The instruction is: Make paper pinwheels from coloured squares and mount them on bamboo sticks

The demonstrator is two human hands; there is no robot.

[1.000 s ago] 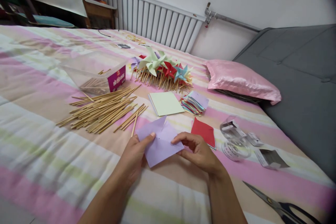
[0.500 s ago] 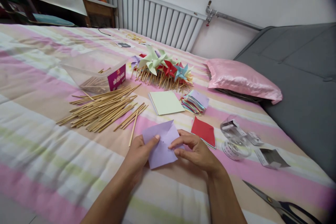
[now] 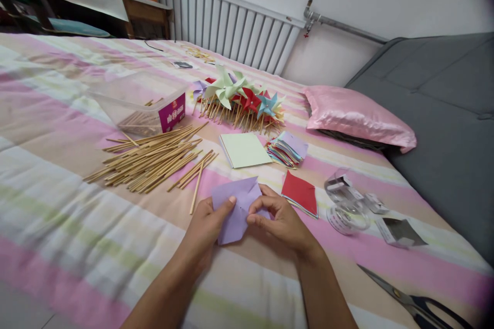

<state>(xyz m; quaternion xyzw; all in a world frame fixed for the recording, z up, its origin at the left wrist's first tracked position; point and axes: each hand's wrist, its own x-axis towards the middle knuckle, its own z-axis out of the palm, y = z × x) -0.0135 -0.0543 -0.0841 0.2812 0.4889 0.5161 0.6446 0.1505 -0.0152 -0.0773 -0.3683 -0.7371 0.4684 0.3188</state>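
Note:
A purple paper square (image 3: 234, 223) with a small dark dot near its middle is held between my two hands, above the bed. My left hand (image 3: 208, 223) pinches its left side, thumb lying on top. At the right side, my right hand (image 3: 280, 221) has thumb and forefinger closed on a corner of the paper, which bends inward there. Right of that hand lies a small stack of paper squares with a red one (image 3: 300, 194) on top. Beyond are a pale green paper stack (image 3: 247, 150) and a mixed-colour paper pile (image 3: 287, 149).
Wooden sticks (image 3: 154, 164) lie at left beside a clear plastic box (image 3: 135, 97). Finished paper pinwheels (image 3: 243, 95) are heaped behind. Clear round containers (image 3: 347, 216), a small opened box (image 3: 399, 231) and scissors (image 3: 405, 293) lie at right, with a pink pillow (image 3: 357, 115) farther back.
My right thumb and forefinger have closed together on the paper's right corner and bent it inward towards the middle. The left hand keeps its pinch, nearly unmoved.

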